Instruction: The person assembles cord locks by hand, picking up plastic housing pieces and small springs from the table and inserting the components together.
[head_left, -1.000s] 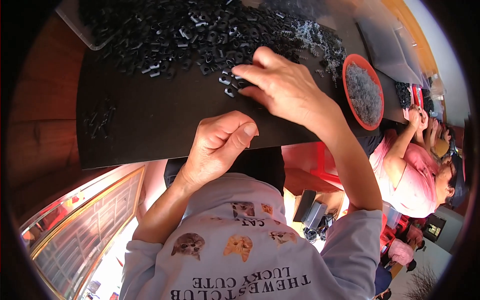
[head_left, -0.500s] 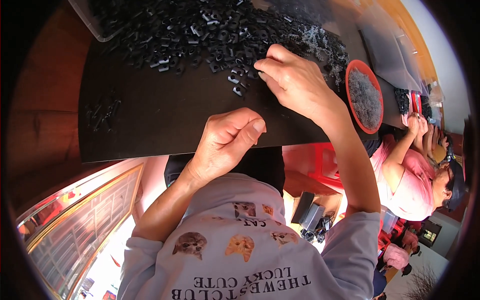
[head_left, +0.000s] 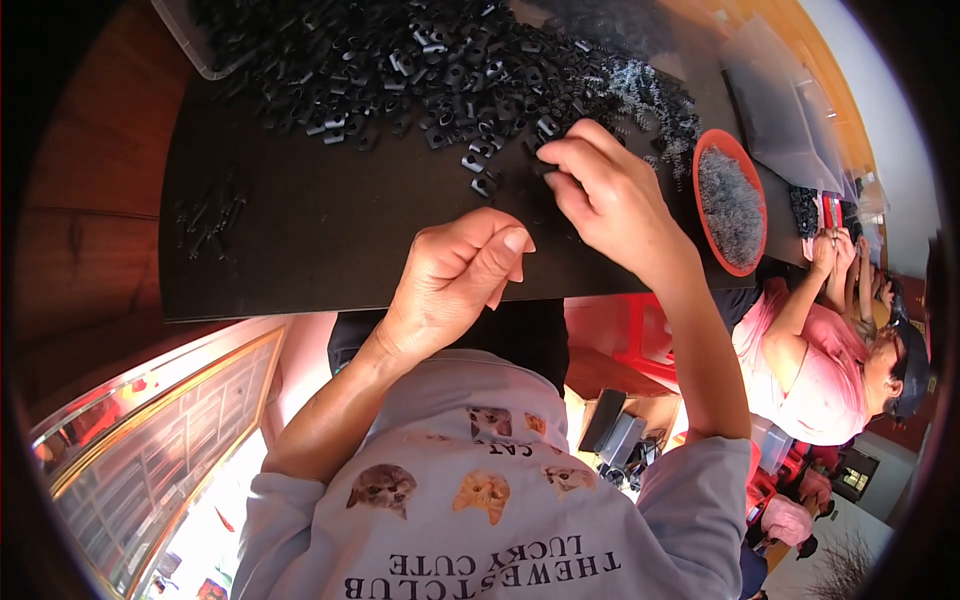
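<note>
We held our two hands well apart from each other. Our left hand [head_left: 462, 272] was curled shut over the tabletop's near edge, thumb pressed against the forefinger; we could not tell whether anything lay inside it. Our right hand [head_left: 548, 168] reached farther in, thumb and forefinger slightly parted beside a dark piece, and we could not tell whether they gripped it. Just left of those fingertips, a few loose black parts [head_left: 478, 162] lay on the dark tabletop [head_left: 330, 240]. Beyond them a heap of black parts [head_left: 420, 75] spread toward the far edge, with small metal springs [head_left: 650, 95] at its right end. Near the left edge we had a scatter of thin dark pins [head_left: 212, 215]. A clear plastic box [head_left: 182, 35] stood toward the far left corner. To our right, an orange-red bowl [head_left: 726, 140] full of springs sat close to the near edge. Farther right, a co-worker [head_left: 815, 365] in pink sat with both hands close together.
</note>
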